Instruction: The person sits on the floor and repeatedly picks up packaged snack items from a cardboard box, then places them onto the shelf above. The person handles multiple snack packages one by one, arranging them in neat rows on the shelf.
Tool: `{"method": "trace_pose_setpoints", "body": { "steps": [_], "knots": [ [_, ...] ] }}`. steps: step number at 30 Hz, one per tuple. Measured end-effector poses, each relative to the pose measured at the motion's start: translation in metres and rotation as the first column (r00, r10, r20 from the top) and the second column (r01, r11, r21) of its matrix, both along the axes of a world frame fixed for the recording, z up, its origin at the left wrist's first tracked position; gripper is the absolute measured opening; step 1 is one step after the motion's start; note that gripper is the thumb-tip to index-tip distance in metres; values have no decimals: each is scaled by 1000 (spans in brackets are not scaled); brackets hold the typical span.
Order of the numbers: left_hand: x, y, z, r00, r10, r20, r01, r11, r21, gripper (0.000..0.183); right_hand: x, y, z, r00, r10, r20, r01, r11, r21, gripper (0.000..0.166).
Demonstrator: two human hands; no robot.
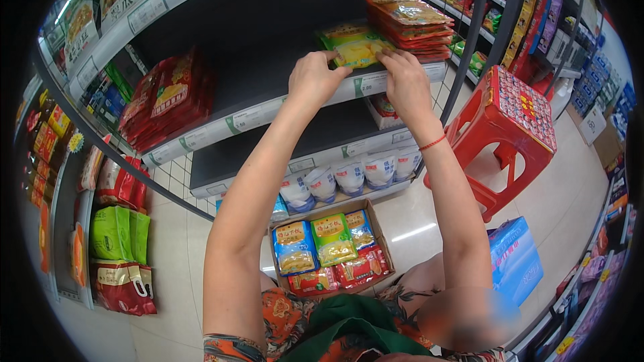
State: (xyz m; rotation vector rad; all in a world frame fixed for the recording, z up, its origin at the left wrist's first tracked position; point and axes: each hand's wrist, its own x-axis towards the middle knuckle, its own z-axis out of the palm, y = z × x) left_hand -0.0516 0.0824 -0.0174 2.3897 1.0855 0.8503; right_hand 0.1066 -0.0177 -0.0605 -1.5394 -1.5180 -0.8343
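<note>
Both hands reach onto the middle shelf [251, 85] and touch a green-and-yellow food packet [352, 45] lying flat near its front edge. My left hand [317, 74] has its thumb and a fingertip at the packet's left side. My right hand [404, 74], above a red wrist cord, rests its fingers on the right side. Immediately right of the packet is a stack of red-orange packets [410, 22]. Below, a cardboard box [381, 231] holds blue packets [295, 246], green packets [333, 239] and red packets [360, 267].
Red packets [171, 90] are piled at the shelf's left end. White pouches [348, 176] line the bottom shelf. A red plastic stool [508, 136] stands at the right, with a blue carton [515, 259] near it. Large bags [118, 234] sit on the left shelving. A frame post [468, 40] borders the shelf's right end.
</note>
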Motion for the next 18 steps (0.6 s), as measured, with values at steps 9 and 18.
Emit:
{"method": "trace_pose_setpoints", "body": {
  "steps": [9, 18],
  "knots": [
    [-12, -18, 1, 998, -25, 49, 21, 997, 76, 48, -23, -18, 3, 999, 52, -5, -52, 999, -1, 35],
    [-37, -56, -28, 959, -185, 215, 105, 936, 335, 47, -58, -42, -7, 988, 130, -80, -131, 991, -14, 34]
  ]
}}
